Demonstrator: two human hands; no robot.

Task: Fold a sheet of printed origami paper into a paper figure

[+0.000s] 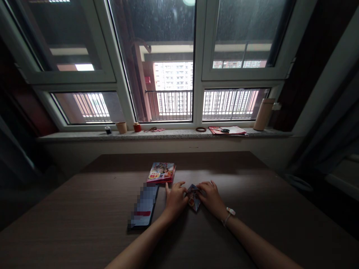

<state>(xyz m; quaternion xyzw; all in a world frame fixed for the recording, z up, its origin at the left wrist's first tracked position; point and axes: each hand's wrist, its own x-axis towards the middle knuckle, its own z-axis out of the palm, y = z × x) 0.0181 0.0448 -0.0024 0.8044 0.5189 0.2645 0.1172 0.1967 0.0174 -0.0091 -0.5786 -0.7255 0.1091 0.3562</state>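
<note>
A small piece of folded printed paper [194, 201], diamond-shaped with one point toward me, lies on the table between my hands. My left hand [176, 200] grips its left edge with thumb and fingers, the other fingers partly spread. On the opposite side, my right hand [211, 197] has its curled fingers on the paper's right edge; a bracelet circles that wrist. The fingers cover parts of both edges. Just beyond my left hand is a stack of colourful printed leaflets [162, 172]. A phone [146, 205], its screen partly pixelated, lies left of that hand.
The brown table [84, 209] ends before a windowsill [174, 135]. Along the sill stand a paper cup [121, 127], a small red container [137, 127], a dark bracelet [201, 129], scissors [225, 130] on red-and-white sheets, and a tall tan flask [263, 114].
</note>
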